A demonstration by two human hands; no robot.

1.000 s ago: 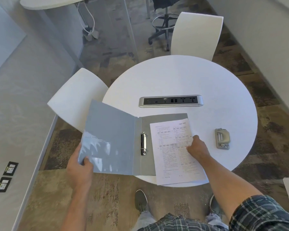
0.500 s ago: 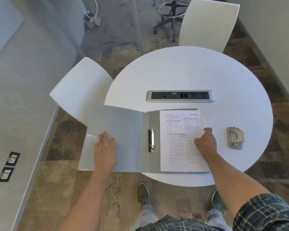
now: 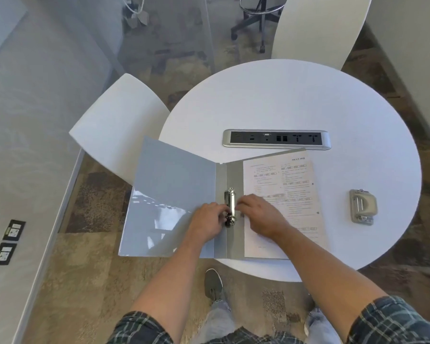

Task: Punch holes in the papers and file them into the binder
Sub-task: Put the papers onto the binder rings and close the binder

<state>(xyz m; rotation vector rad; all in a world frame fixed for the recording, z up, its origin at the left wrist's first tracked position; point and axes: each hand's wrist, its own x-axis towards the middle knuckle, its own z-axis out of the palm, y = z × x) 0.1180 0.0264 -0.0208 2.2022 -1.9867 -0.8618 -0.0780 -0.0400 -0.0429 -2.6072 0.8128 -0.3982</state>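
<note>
Grey binder (image 3: 174, 194) lies open, overhanging the table (image 3: 296, 100) edge; left hand (image 3: 206, 219) and right hand (image 3: 258, 214) pinch its ring clip (image 3: 230, 207) beside the papers (image 3: 281, 194).

Both forearms reach forward and come close together. The left hand (image 3: 207, 220) has its fingers curled, and the right hand (image 3: 260, 216) lies palm down with fingers bent toward the left one, almost touching.

A socket strip (image 3: 276, 138) sits in the round table (image 3: 308, 100), 2 white chairs (image 3: 117, 125) alongside.
</note>
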